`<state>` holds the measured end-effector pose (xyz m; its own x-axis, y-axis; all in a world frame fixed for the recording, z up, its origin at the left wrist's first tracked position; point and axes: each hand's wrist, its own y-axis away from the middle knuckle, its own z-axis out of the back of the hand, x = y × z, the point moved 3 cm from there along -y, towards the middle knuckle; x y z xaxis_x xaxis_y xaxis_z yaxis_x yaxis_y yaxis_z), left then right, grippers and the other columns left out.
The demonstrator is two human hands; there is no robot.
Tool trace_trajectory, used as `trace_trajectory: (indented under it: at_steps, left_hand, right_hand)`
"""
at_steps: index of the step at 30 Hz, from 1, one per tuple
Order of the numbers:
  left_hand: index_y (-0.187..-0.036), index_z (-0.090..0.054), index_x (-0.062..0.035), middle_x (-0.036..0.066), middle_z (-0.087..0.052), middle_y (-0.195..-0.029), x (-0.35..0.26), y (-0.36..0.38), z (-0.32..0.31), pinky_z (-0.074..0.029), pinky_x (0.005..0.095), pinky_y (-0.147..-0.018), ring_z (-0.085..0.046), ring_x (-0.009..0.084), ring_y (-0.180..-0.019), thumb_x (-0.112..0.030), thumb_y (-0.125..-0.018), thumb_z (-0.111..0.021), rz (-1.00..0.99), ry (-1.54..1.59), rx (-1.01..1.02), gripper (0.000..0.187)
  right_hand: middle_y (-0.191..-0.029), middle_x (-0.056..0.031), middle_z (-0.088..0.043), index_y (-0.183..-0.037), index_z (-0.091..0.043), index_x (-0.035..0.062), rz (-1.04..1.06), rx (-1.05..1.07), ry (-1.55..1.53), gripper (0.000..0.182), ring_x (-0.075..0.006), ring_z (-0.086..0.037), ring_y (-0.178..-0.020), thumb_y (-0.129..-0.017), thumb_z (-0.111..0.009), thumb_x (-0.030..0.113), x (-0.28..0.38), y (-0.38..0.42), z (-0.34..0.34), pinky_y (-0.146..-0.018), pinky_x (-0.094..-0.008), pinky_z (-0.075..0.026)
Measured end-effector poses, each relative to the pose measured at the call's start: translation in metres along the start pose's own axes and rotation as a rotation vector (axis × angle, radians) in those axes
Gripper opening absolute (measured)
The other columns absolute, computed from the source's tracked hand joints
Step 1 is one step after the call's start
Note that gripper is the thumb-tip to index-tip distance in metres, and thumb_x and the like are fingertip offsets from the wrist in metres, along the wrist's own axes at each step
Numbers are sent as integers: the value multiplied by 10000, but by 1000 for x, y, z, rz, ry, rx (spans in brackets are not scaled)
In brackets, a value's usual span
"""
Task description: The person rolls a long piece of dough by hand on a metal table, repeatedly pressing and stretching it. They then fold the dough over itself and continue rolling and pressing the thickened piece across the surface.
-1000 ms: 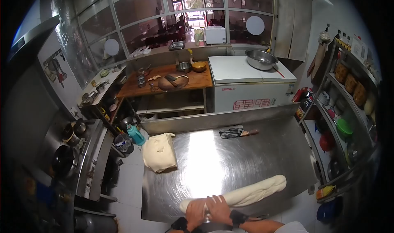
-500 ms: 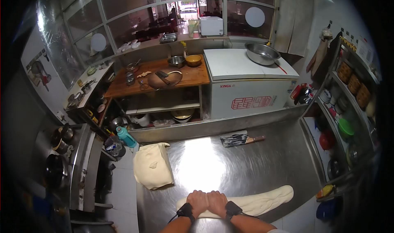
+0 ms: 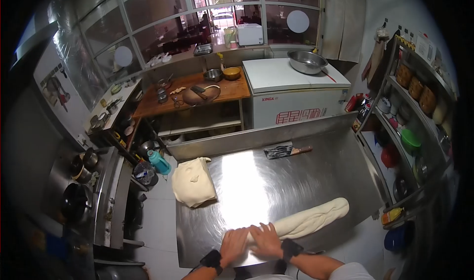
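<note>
**Fingers loosened over the dough roll**

The dough roll (image 3: 313, 218) lies slantwise along the near side of my steel table (image 3: 321, 176), its left end hidden beneath my hands. My left hand (image 3: 233, 245) and right hand (image 3: 266, 241) have uncurled from half-closed; both are now mostly open, laid on it, not gripping. I judge the pressure is spreading wider. Beyond sits the dough block (image 3: 193, 184).
</note>
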<state>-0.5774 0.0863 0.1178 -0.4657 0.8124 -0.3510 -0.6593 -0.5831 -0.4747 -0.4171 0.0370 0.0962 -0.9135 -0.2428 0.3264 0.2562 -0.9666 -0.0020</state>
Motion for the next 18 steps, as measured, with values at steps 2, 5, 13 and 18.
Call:
trace_trajectory:
  at_steps: [2, 5, 13, 18]
  left_hand:
    - [-1223, -682, -1, 162, -719, -1118, 3, 44, -17, -474, 496, -942, -666, 318, -1047, -168, -889, -648, 0, -3, 50, 375]
    - [-1281, -655, -5, 134, -703, -1184, 16, 50, -43, -457, 479, -1004, -647, 286, -1127, -186, -870, -678, 36, -24, 28, 450]
    - [-785, -721, -98, 118, -717, -777, 94, -55, -66, -533, 497, -715, -689, 304, -771, -218, -870, -592, 241, -128, 313, 196]
    - [-646, -710, -83, 138, -721, -761, 132, -75, -92, -538, 506, -720, -694, 320, -775, -213, -876, -568, 256, -164, 222, 300]
  right_hand:
    - [-1575, -165, -458, -1515, -453, 23, -1, 97, 53, 927, -440, -390, -1453, -804, -793, 509, 22, 17, -13, -1139, -734, -253]
    - [-1468, -156, -538, -1455, -507, 24, -25, 4, 98, 809, -387, -444, -1407, -825, -768, 460, 20, 0, -36, -1116, -738, -264]
    - [-1107, -125, -693, -1134, -685, 66, -216, 130, -137, 381, -314, -657, -1086, -868, -698, 338, -34, -111, -30, -972, -501, -482]
    - [-1084, -124, -695, -1080, -729, 84, -228, 97, -222, 381, -325, -649, -1088, -835, -747, 376, -65, -146, -37, -894, -491, -526]
